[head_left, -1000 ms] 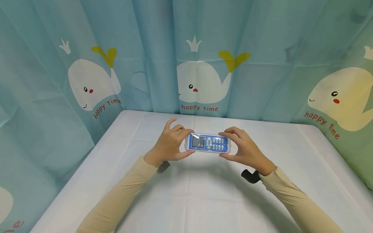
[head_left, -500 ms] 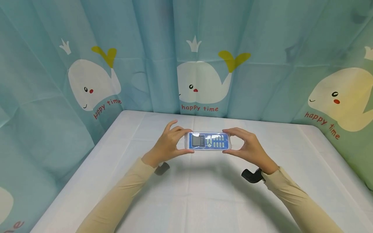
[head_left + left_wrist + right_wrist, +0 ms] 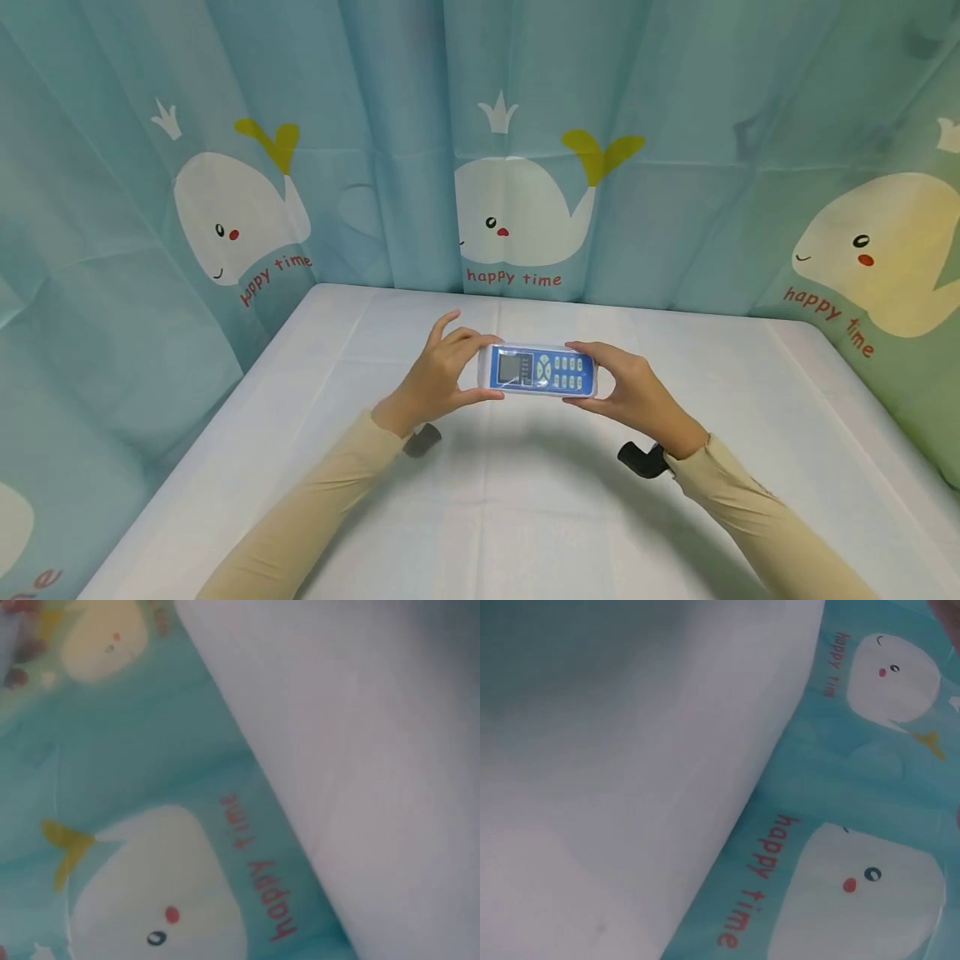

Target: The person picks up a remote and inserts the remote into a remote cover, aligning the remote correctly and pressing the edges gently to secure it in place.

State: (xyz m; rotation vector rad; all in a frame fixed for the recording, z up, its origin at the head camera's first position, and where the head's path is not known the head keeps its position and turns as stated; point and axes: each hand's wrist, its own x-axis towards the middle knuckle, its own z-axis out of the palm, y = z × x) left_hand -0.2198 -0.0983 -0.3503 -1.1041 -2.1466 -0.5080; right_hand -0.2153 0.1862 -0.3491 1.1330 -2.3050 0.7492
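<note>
In the head view a remote control [image 3: 543, 370] is held sideways above the white table, its blue face up and its grey screen at the left. A shiny clear wrap seems to cover it. My left hand [image 3: 435, 375] pinches its left end, thumb on the lower edge and fingers on the upper one, with one finger raised. At the right end my right hand [image 3: 641, 392] grips the same two edges between thumb and fingers. Both wrist views show mostly table and curtain; a blurred bit of finger [image 3: 949, 619] enters the right wrist view's upper corner.
A white cloth-covered table [image 3: 525, 517] lies beneath both hands. Behind it hangs a blue-green curtain [image 3: 405, 217] printed with white whales and "happy time". Dark wrist mounts [image 3: 642, 460] jut out below each wrist, and shadows of the arms fall on the cloth.
The remote control turned level half a second ago and now slants slightly down to the right again. My right fingers slid off toward its end, then back inward along its edges.
</note>
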